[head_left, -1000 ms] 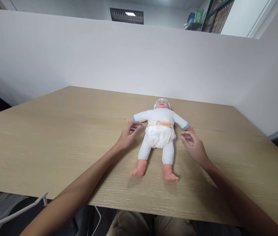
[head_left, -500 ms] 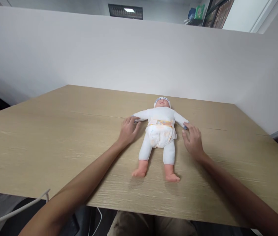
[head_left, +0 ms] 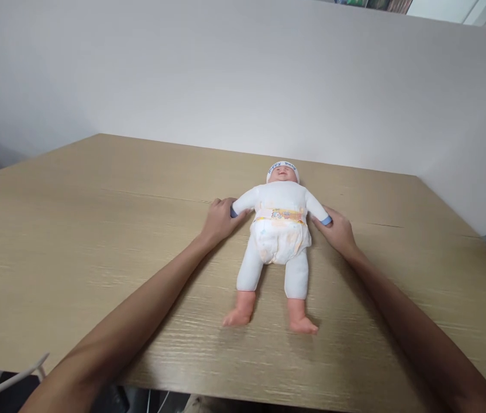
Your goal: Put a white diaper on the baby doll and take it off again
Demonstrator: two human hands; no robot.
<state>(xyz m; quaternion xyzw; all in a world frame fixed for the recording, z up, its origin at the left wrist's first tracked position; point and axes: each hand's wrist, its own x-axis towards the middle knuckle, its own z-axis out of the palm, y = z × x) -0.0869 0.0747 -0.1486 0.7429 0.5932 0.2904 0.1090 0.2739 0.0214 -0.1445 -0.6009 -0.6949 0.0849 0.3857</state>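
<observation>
A baby doll lies face up on the wooden table, feet towards me. Its suit is white with blue cuffs, its cap is white with lettering, and its feet are bare. Around its hips is a diaper with an orange patterned waistband. My left hand grips the doll's arm on the left near the cuff, thumb reaching towards its side. On the other side, my right hand is closed round the opposite forearm by the cuff. Some fingers of both hands are hidden behind the doll's arms.
The broad wooden table runs back to a pale partition wall. A white tube-like bar stands at the near left edge. A dark seam crosses the tabletop behind the doll.
My hands have gone from touching the doll's cuffs with the fingers to gripping its arms, which now lie a little closer to its body. The view has tipped down and come closer.
</observation>
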